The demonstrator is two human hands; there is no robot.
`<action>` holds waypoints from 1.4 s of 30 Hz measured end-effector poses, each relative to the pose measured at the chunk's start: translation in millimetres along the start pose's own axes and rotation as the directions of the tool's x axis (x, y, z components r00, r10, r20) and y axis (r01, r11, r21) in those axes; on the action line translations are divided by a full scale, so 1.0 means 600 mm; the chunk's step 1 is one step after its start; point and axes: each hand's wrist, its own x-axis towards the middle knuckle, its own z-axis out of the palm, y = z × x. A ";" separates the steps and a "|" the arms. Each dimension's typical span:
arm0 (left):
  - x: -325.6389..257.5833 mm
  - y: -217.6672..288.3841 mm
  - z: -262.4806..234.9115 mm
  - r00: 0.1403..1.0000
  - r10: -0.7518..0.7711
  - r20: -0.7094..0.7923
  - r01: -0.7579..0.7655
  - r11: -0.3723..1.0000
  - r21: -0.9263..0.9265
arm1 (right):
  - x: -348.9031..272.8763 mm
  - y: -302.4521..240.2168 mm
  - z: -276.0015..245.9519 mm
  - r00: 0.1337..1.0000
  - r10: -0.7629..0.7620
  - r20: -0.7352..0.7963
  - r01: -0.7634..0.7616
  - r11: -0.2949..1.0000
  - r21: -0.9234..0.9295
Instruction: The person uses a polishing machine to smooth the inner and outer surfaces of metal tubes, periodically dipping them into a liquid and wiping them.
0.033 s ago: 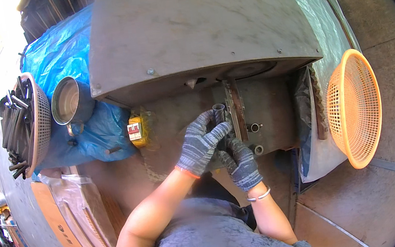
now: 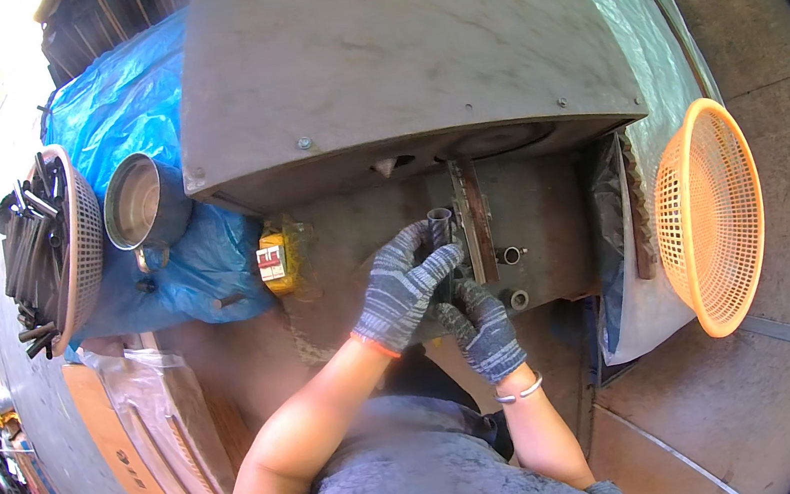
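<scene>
1. Nearest the body, the right hand (image 2: 483, 331), in a striped knit glove, is curled at the lower end of a dark tube. Whether its grip is pressed on the tube or only rested against it cannot be told, as the fingertips are hidden; presumably the tube is steadied from below.
2. Just beyond, the tube (image 2: 440, 228) is clasped by the left hand (image 2: 410, 280), also gloved; this grip is closed around the tube's side, with thumb and fingers on it. The hollow end is left uncovered above the fingers, perhaps so that it can be seen.
3. Just right of the tube, a metal rail (image 2: 475, 226) is set on the surface (image 2: 545, 201). Two small round fittings (image 2: 511, 256) are seen on its right side.
4. Farther left, a yellow box (image 2: 273, 264) with a switch is placed at the edge of a blue sheet (image 2: 199, 254), probably for easy reach.
5. To the right, an orange basket (image 2: 678, 237) is tilted toward the body.
6. At far left, a metal pot (image 2: 173, 212) and a pale basket (image 2: 86, 230) of dark tubes are stood, likely within arm's reach.
7. Farthest ahead, the work area is overhung by a broad grey cover (image 2: 387, 46).
</scene>
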 end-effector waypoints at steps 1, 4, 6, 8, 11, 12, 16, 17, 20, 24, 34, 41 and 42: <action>0.000 0.000 -0.003 1.000 -0.004 -0.002 0.004 1.000 -0.028 | 0.000 -0.003 0.003 0.999 0.043 0.025 -0.044 0.998 0.047; -0.001 0.004 -0.011 0.999 -0.042 -0.017 0.042 0.999 -0.031 | -0.002 -0.006 0.010 0.990 0.117 0.073 -0.126 0.982 0.138; -0.005 0.022 -0.011 0.994 -0.107 -0.030 0.105 0.993 -0.047 | 0.000 0.001 0.022 0.994 0.095 0.053 -0.102 0.984 0.145; 0.000 0.029 -0.016 0.987 -0.153 -0.059 0.153 0.988 -0.004 | 0.005 -0.013 0.036 0.999 0.041 -0.021 -0.037 0.986 0.160; 0.020 0.014 -0.035 0.984 -0.150 -0.098 0.159 0.983 0.094 | 0.027 -0.006 0.055 0.995 0.016 -0.096 -0.015 1.000 0.014; 0.030 -0.004 -0.045 0.988 -0.125 -0.092 0.134 0.987 0.091 | 0.035 -0.001 0.061 0.993 0.015 -0.113 -0.022 0.998 -0.061; 0.051 -0.031 -0.070 0.986 -0.168 0.003 0.166 0.971 -0.172 | 0.063 0.000 0.072 0.996 0.041 -0.078 -0.052 0.986 -0.157; 0.057 -0.034 -0.074 0.984 -0.174 0.034 0.177 0.960 -0.217 | 0.068 0.007 0.075 0.996 0.030 -0.080 -0.042 0.989 -0.144; 0.066 -0.030 -0.076 0.981 -0.192 -0.018 0.186 0.968 -0.167 | 0.083 0.026 0.082 0.996 0.056 -0.068 -0.064 0.990 -0.129; 0.074 -0.027 -0.076 0.982 -0.181 -0.053 0.166 0.963 -0.211 | 0.093 0.026 0.091 0.989 0.089 -0.116 -0.095 0.994 -0.051; 0.092 -0.014 -0.079 0.979 -0.185 -0.082 0.162 0.959 -0.234 | 0.113 -0.009 0.102 0.984 -0.066 -0.164 0.008 0.944 -0.329; 0.091 -0.002 -0.075 0.976 -0.203 -0.077 0.187 0.967 -0.175 | 0.111 -0.008 0.102 0.984 -0.034 -0.173 -0.030 0.935 -0.354; 0.092 -0.006 -0.074 0.978 -0.195 -0.068 0.179 0.966 -0.185 | 0.113 -0.006 0.101 0.983 -0.065 -0.171 0.004 0.943 -0.334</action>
